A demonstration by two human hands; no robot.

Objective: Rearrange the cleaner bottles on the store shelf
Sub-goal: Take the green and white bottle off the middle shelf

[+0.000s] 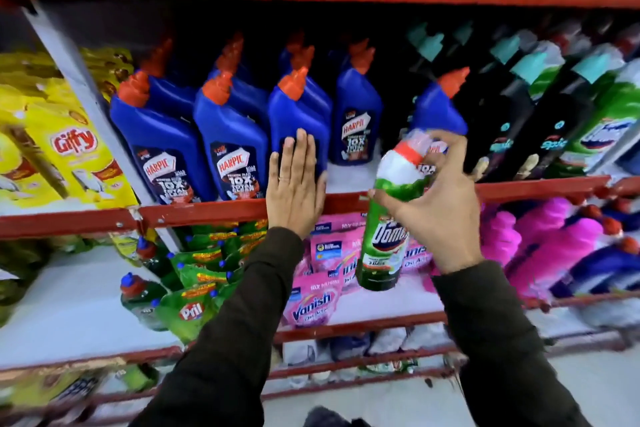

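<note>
Blue Harpic bottles with orange caps stand in rows on the red-edged shelf [207, 211]; the front ones are at the left [162, 135] and middle [228, 135]. My left hand [296, 184] lies flat against the front of the third Harpic bottle [298, 107], holding nothing. My right hand [440, 208] grips a green Domex bottle [384, 246] by its upper part, in front of the shelf edge. Its fingers also reach around a tilted Harpic bottle [438, 111] at the gap right of the fourth Harpic bottle [356, 121].
Yellow Giffy packs [69, 149] fill the bay to the left. Black bottles with teal caps [512, 114] and green-white bottles [609, 121] lean at the right. On the shelf below lie green Pril pouches [190, 312], pink Vanish pouches [311, 302] and pink bottles [554, 243].
</note>
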